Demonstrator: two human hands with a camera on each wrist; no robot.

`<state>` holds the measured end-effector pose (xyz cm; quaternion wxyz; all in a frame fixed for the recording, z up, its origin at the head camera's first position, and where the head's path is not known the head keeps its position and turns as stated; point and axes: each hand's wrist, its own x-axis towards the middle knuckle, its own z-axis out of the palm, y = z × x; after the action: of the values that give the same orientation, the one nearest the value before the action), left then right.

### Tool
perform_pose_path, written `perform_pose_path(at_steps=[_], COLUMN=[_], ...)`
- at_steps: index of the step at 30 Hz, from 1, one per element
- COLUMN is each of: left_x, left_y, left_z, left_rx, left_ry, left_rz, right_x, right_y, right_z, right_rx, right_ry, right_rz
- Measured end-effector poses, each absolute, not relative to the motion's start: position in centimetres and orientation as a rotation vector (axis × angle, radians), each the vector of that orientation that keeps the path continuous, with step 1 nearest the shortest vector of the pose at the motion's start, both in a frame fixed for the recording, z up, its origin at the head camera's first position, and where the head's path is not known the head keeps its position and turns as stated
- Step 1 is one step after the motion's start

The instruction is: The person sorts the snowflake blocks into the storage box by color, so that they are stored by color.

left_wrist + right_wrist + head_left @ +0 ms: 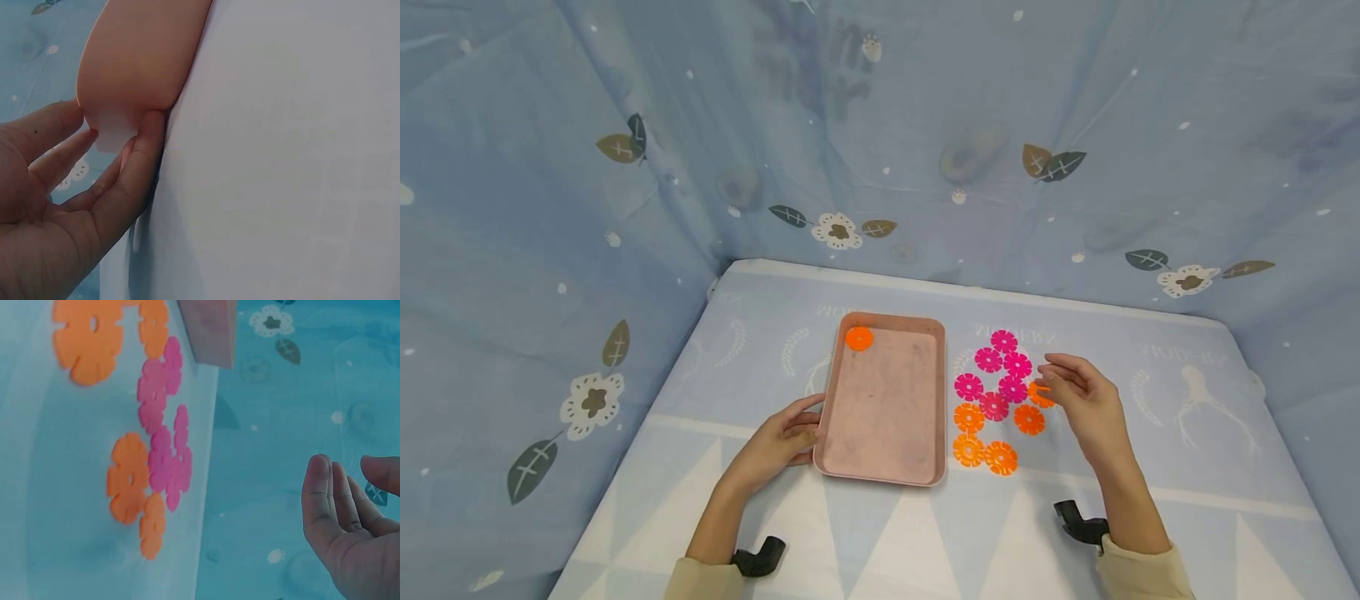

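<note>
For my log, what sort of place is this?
Perhaps a curtained work booth: blue floral fabric hangings beside and behind a pale blue patterned tablecloth, with a shallow pink rectangular tray on it.

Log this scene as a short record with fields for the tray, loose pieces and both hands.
Tray: pink, flat on the table
Inside tray: one orange notched disc, far-left corner
Loose pieces, right of tray: six magenta discs; five orange discs
Left hand: holds the tray's left side
Right hand: empty, beside the loose pieces
</note>
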<state>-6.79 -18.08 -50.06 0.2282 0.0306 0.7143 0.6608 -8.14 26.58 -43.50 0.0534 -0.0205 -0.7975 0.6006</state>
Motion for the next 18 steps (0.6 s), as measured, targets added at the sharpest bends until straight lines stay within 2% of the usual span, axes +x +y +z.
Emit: perform_pose_path(at_steps=[10,18], left_x=[-6.7,-6.8], left_y=[-18.1,-18.1], left_z=[-50.2,-50.1], left_rx=[0.092,0.086], left_ry=[1.962,1.963], left_rz=[1.826,1.824], right_x=[-7.2,-7.9], right_y=[28.3,29.4], right_z=[-44.4,-45.5], right_rx=[-0.121,-0.204], right_ry=[-2.409,-2.469], right_rz=[1.82,1.718])
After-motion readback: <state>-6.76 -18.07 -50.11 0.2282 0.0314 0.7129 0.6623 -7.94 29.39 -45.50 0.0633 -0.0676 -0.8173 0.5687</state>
